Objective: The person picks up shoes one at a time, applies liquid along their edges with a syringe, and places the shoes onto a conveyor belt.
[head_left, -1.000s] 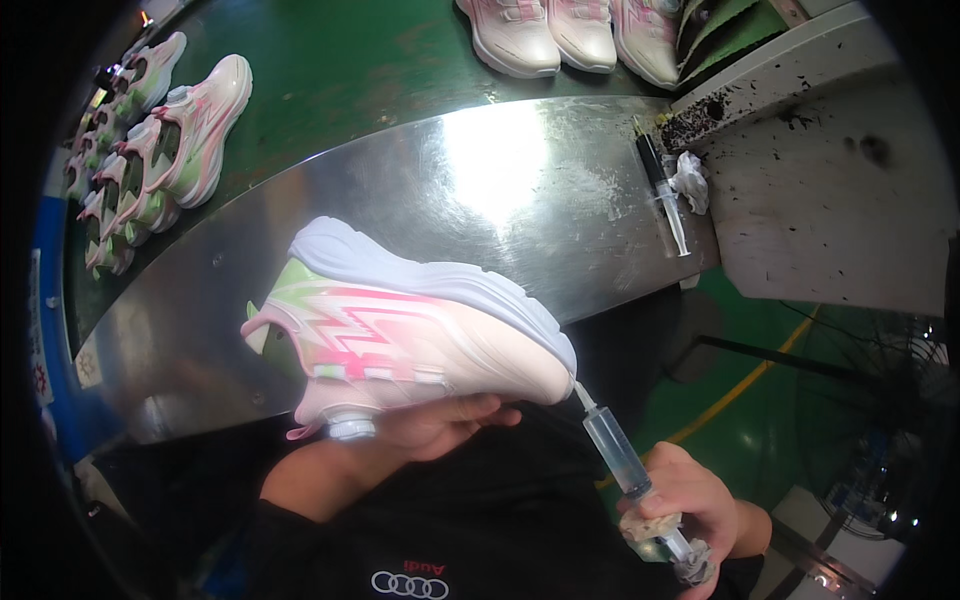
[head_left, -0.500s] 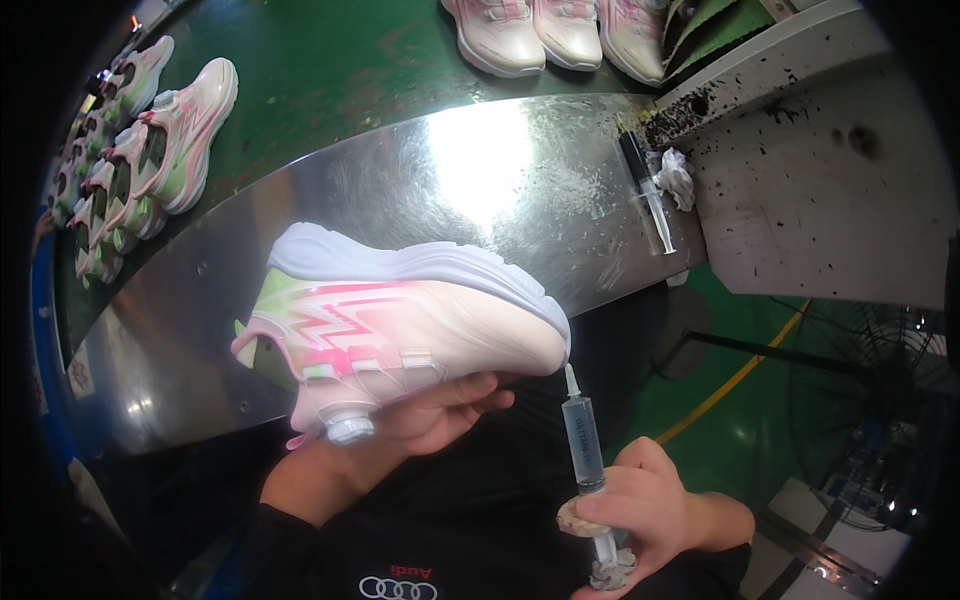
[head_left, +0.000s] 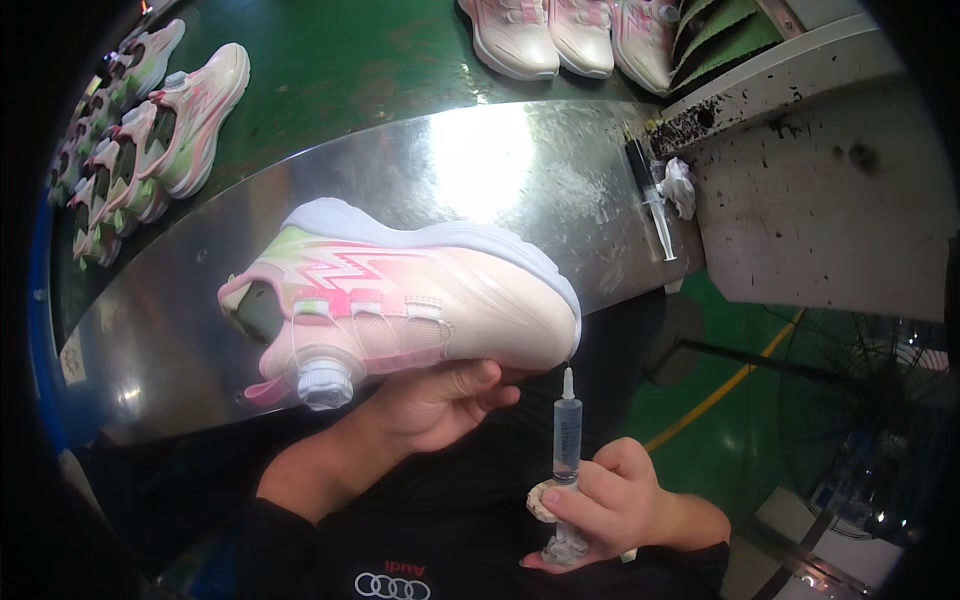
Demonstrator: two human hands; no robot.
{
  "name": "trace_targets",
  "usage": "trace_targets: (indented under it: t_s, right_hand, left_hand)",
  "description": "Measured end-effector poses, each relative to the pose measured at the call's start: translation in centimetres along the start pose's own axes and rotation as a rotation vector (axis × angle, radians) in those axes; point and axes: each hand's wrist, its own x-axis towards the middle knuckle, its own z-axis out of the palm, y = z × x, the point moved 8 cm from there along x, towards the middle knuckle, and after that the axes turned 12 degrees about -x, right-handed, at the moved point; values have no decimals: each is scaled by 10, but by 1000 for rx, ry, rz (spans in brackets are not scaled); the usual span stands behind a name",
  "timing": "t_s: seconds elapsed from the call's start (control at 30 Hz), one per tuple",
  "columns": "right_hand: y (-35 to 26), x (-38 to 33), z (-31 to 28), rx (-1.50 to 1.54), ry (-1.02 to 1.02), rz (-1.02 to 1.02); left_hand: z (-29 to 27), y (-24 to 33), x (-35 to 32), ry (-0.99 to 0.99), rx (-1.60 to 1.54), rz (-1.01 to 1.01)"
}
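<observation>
A pink, cream and green sneaker (head_left: 480, 290) with a white sole and a round white dial lies on its side in the air, toe to the right. My left hand (head_left: 440, 405) grips it from below; most of its fingers are hidden behind the shoe. My right hand (head_left: 610, 500) is closed around a clear syringe (head_left: 567, 430) of pale liquid, held upright with padding wrapped about its flange and plunger end. The syringe's nozzle tip meets the edge between toe and sole, or is very close to it.
A curved metal plate (head_left: 350, 170) spans the green bench. On its right lie a dark-filled syringe (head_left: 650, 195) and crumpled white tissue (head_left: 679, 188). Similar sneakers (head_left: 200, 120) line the far left, and several more shoes (head_left: 510, 40) stand at the back. A stained grey panel (head_left: 820, 190) rises at right.
The sneaker has rolled so its upper and dial show more, and its toe has shifted slightly right. The syringe has turned more upright, my right hand moving left with it.
</observation>
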Motion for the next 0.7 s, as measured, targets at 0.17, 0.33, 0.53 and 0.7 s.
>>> trace_targets:
  t_s: [0.17,0.33,0.53,0.7]
  right_hand:
    - [-3,-1,5,-74,46,-29]
    - [-5,-3,9,-129,63,-56]
    - [-6,-2,9,-175,81,-73]
    - [-7,-4,11,-188,78,-82]
  left_hand:
    - [-4,1,-2,-29,46,43]
    - [8,1,0,-40,26,39]
    - [9,1,-1,-42,27,34]
    - [11,0,-1,-40,29,43]
